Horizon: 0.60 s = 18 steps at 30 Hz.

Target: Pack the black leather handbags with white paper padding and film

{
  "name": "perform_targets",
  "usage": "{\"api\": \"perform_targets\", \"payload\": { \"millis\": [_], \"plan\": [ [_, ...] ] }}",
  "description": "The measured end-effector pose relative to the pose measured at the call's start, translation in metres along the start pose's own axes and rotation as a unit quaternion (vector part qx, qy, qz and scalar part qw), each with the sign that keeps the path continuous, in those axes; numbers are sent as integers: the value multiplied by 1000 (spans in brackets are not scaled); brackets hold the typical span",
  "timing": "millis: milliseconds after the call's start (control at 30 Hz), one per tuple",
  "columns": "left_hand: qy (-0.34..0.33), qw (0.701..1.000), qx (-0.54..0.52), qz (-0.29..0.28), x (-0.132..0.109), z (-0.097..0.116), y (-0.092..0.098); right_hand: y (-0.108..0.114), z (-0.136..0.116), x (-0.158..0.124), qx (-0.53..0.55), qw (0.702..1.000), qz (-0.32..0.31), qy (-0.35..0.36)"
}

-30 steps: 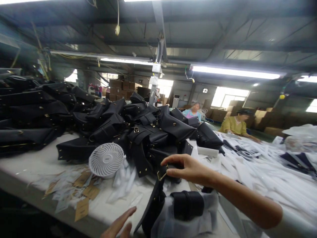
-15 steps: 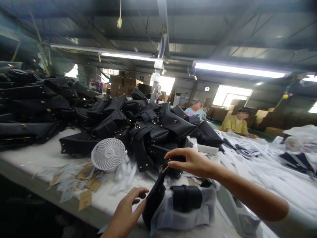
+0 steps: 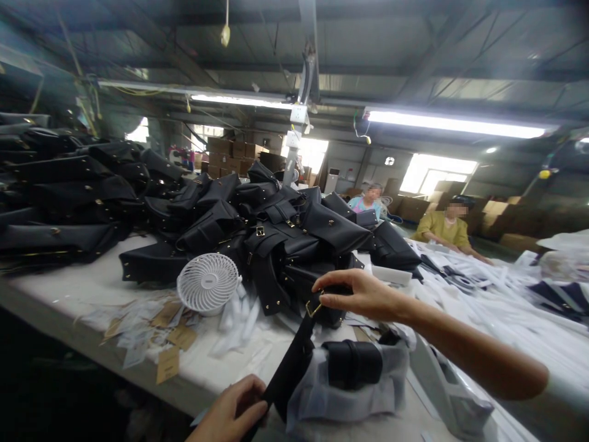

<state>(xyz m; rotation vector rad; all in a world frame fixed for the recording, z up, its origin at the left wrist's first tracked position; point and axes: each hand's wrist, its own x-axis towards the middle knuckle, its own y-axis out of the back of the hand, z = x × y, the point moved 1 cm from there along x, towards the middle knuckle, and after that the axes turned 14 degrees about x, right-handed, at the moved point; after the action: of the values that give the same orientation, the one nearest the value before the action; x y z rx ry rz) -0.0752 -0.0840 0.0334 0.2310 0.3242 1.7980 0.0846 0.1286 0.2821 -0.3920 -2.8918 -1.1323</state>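
Observation:
A black strap [image 3: 294, 356] with a gold buckle [image 3: 313, 306] runs slantwise between my two hands. My right hand [image 3: 352, 294] pinches its upper end beside the buckle, thumb and fingers closed. Lower down, my left hand [image 3: 242, 405] grips the strap between thumb and fingers near the front of the table. Just right of the strap stands a black bag [image 3: 354, 365], partly covered by a whitish translucent wrapping [image 3: 340, 402]. Whether the strap joins the bag is hidden.
Black bags [image 3: 317, 230] lie heaped behind my hands, with another stack [image 3: 59, 190] at far left. A white fan [image 3: 209, 282] stands near loose tags [image 3: 168, 362]. White strips [image 3: 497, 301] cover the right side. Two people [image 3: 444, 227] sit beyond the table.
My left hand, open beside the strap earlier, has moved down and closed on it. My right hand still holds the buckle end. The strap looks straighter, and the view has shifted slightly.

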Motion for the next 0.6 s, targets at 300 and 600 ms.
{"api": "perform_targets", "payload": {
  "millis": [300, 600],
  "plan": [
    [-5, 958, 77, 277, -18, 95, 49, -62, -46, -1, -166, 947, -58, 269],
    [-78, 927, -64, 361, -5, 151, 43, -34, -59, 10, 87, 981, -108, 134]
  ]
}}
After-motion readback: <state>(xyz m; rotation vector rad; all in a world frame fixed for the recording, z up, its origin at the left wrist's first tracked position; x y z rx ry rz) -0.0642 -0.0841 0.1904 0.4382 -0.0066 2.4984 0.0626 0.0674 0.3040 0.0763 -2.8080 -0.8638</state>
